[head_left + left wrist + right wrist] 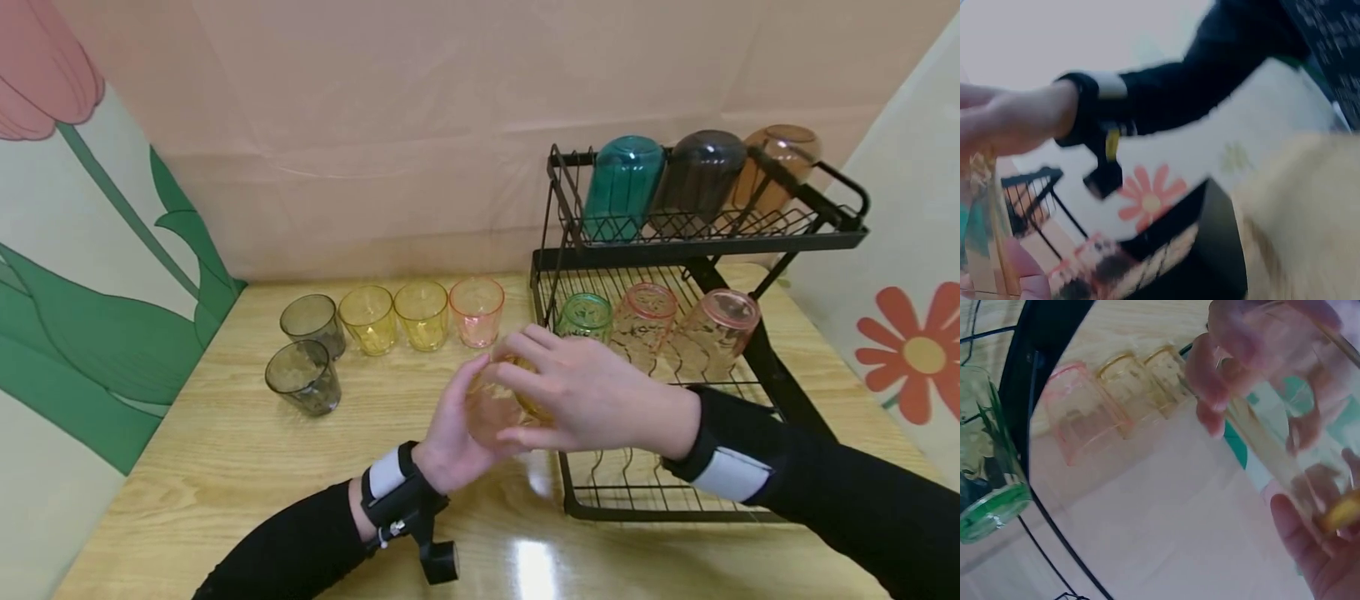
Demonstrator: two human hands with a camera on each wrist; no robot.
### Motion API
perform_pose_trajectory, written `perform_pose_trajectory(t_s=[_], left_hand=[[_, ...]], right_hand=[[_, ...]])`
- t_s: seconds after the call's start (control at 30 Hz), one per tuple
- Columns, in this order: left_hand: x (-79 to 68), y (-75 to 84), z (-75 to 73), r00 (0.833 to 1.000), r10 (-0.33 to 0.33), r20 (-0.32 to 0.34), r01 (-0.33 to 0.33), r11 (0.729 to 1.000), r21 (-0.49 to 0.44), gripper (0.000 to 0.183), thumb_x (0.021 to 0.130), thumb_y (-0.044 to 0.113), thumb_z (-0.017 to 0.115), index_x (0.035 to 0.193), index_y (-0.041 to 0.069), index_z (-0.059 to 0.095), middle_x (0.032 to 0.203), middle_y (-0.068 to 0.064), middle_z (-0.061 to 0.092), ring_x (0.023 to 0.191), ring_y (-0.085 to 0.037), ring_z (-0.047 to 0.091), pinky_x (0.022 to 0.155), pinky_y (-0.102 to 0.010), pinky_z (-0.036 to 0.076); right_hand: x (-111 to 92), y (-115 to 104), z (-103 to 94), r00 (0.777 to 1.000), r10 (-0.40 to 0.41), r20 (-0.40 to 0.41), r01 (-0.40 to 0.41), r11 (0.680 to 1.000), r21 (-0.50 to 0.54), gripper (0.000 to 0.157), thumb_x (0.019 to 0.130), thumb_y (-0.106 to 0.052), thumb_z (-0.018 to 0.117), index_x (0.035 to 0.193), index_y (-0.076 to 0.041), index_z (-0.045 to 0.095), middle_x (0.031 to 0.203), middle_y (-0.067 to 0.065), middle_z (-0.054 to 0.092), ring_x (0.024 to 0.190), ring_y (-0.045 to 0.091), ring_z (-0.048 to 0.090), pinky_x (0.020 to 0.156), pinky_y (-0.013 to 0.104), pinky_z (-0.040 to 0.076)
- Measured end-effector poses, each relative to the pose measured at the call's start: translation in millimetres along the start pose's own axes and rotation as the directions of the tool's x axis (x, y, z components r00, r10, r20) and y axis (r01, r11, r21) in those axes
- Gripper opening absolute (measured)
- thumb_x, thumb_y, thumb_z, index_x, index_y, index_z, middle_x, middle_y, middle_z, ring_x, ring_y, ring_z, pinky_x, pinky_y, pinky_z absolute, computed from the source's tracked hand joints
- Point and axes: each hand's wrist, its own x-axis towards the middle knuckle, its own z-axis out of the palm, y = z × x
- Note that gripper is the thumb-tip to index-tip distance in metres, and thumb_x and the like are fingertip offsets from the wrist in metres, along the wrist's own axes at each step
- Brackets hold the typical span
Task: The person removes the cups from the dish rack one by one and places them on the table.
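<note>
1. Left hand [457,437], one: curved round the left side of the amber glass, gripping it.
2. Right hand [585,392], one: fingers bent over the same glass from the right, also gripping it.
3. Amber glass [491,408], one, see-through: held between both hands above the table, just left of the rack; partly hidden by fingers.
4. Black sleeves [855,492], two, with a dark wristband [682,433] at the right wrist and a matching strap [397,483] at the left.
5. Pink glass [477,312], one: upright on the table, at the right end of the far row.
6. Yellow glasses [422,315], two: upright, side by side, left of the pink one.
7. Grey glasses [303,379], two: upright at far left, one nearer than the other.
8. Black rack [825,242], two-tiered: stood at the right. Lower tier carried a green glass [585,315] and two pinkish glasses [720,325], upturned; upper tier, teal [624,187], dark [697,179] and orange glasses [780,167], also upturned.
9. Wooden table [217,450], beneath everything.
10. Pale pink backdrop [360,125], far side; flower pictures [922,354] to left and right.
</note>
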Motion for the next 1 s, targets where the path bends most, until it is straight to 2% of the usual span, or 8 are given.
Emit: perform_pose_trajectory(t_s=[0.23, 0.4, 0.47, 0.53, 0.63, 0.77, 0.9, 1.0], left_hand=[[-8.7, 11.6, -35.0, 0.995, 0.059, -0.077, -0.042, 0.977, 0.208, 0.042, 0.088, 0.053, 0.042, 0.101, 0.018, 0.061, 0.084, 0.000, 0.065, 0.077, -0.015, 0.059, 0.078, -0.040, 0.044], [-22.0, 34.4, -51.8, 0.980, 0.086, -0.177, -0.035, 0.961, 0.276, 0.036, 0.093, 0.044, 0.040, 0.109, 0.015, 0.053, 0.090, -0.002, 0.062, 0.074, -0.013, 0.058, 0.074, -0.031, 0.044], [-23.9, 42.0, -60.2, 0.972, 0.108, -0.207, -0.030, 0.937, 0.347, 0.033, 0.094, 0.041, 0.039, 0.113, 0.016, 0.048, 0.098, -0.002, 0.060, 0.075, -0.014, 0.057, 0.076, -0.032, 0.044], [-24.4, 49.4, -67.2, 0.965, 0.154, -0.213, -0.044, 0.893, 0.448, 0.034, 0.095, 0.039, 0.039, 0.117, 0.014, 0.045, 0.106, -0.003, 0.056, 0.084, -0.015, 0.055, 0.084, -0.037, 0.040], [-23.4, 60.0, -75.9, 0.957, 0.223, -0.184, -0.057, 0.768, 0.638, 0.037, 0.094, 0.038, 0.041, 0.120, 0.012, 0.044, 0.119, -0.005, 0.049, 0.103, -0.020, 0.048, 0.094, -0.048, 0.029], [-21.2, 74.2, -83.7, 0.954, 0.279, -0.108, -0.062, 0.539, 0.840, 0.035, 0.092, 0.037, 0.046, 0.118, 0.012, 0.045, 0.120, -0.008, 0.047, 0.110, -0.027, 0.043, 0.093, -0.053, 0.029], [-21.3, 85.7, -86.3, 0.953, 0.297, -0.054, -0.023, 0.251, 0.968, 0.038, 0.088, 0.040, 0.054, 0.118, 0.019, 0.046, 0.120, -0.006, 0.048, 0.107, -0.026, 0.046, 0.087, -0.047, 0.037], [-21.7, 91.2, -86.8, 0.944, 0.327, -0.042, 0.049, -0.014, 0.999, 0.043, 0.084, 0.047, 0.057, 0.118, 0.023, 0.047, 0.118, -0.001, 0.049, 0.105, -0.021, 0.045, 0.082, -0.042, 0.040]], right_hand=[[-14.9, 2.6, 4.0, 0.994, 0.051, 0.097, -0.062, 0.992, 0.113, 0.070, 0.081, -0.055, 0.055, 0.135, -0.013, 0.038, 0.127, 0.005, 0.045, 0.099, 0.013, 0.049, 0.065, 0.022, 0.046], [-30.8, 11.5, 4.8, 0.980, 0.129, 0.152, -0.142, 0.987, 0.078, 0.075, 0.082, -0.057, 0.053, 0.140, -0.014, 0.031, 0.131, 0.004, 0.042, 0.100, 0.015, 0.050, 0.066, 0.026, 0.047], [-37.5, 16.2, 4.1, 0.971, 0.160, 0.176, -0.174, 0.983, 0.066, 0.073, 0.083, -0.056, 0.053, 0.140, -0.016, 0.030, 0.131, 0.004, 0.042, 0.098, 0.014, 0.051, 0.063, 0.026, 0.047], [-43.4, 20.6, 3.2, 0.960, 0.191, 0.203, -0.207, 0.977, 0.058, 0.071, 0.083, -0.056, 0.052, 0.140, -0.018, 0.031, 0.131, 0.003, 0.041, 0.092, 0.013, 0.053, 0.060, 0.024, 0.046], [-51.7, 26.5, 1.3, 0.942, 0.234, 0.240, -0.252, 0.966, 0.047, 0.068, 0.084, -0.057, 0.051, 0.138, -0.019, 0.033, 0.132, 0.002, 0.041, 0.088, 0.011, 0.053, 0.059, 0.024, 0.044], [-61.5, 33.2, -0.8, 0.920, 0.288, 0.267, -0.302, 0.953, 0.014, 0.067, 0.084, -0.059, 0.049, 0.137, -0.019, 0.036, 0.132, 0.000, 0.040, 0.087, 0.009, 0.052, 0.061, 0.024, 0.045], [-69.8, 38.5, -4.7, 0.907, 0.323, 0.271, -0.335, 0.942, -0.005, 0.066, 0.084, -0.058, 0.050, 0.137, -0.022, 0.035, 0.132, -0.001, 0.040, 0.087, 0.009, 0.052, 0.059, 0.025, 0.045], [-74.6, 41.9, -9.0, 0.903, 0.338, 0.264, -0.348, 0.937, -0.011, 0.063, 0.084, -0.056, 0.051, 0.136, -0.024, 0.035, 0.132, -0.001, 0.039, 0.087, 0.008, 0.052, 0.058, 0.025, 0.045]])
